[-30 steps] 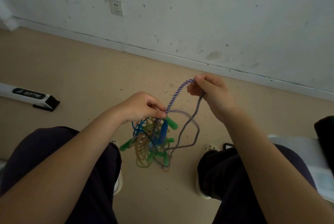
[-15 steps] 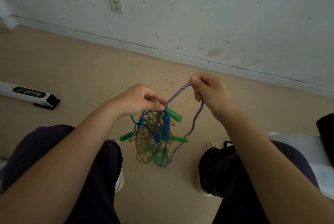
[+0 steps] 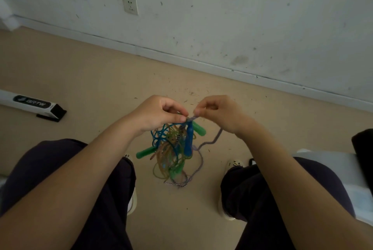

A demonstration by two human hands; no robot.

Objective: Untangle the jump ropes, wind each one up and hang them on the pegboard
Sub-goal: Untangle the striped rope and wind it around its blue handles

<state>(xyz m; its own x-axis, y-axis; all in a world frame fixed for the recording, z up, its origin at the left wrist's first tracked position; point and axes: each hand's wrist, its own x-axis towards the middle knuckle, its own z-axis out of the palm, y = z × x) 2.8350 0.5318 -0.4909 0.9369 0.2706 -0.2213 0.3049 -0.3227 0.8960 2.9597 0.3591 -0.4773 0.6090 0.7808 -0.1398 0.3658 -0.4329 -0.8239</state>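
A loose tangle of thin plastic jump ropes [image 3: 171, 155], blue, yellowish and green cords with stubby green and blue plastic handles, hangs between the seated person's knees above the beige floor [image 3: 84, 80]. The left hand [image 3: 159, 114] pinches the top of the bundle, fingers curled down on it; just beside it the right hand [image 3: 220, 112] pinches a purple-and-white braided cord [image 3: 198, 167] that droops away below the wrist and loops back into the bottom of the knot. The cords look light, limp and springy, the smooth plastic ones probably slippery, the braid easier to hold. The rigid blue handle [image 3: 188, 140] looks the best place to grip, feeding it back through the loops, since pulling cord would likely tighten the snarl
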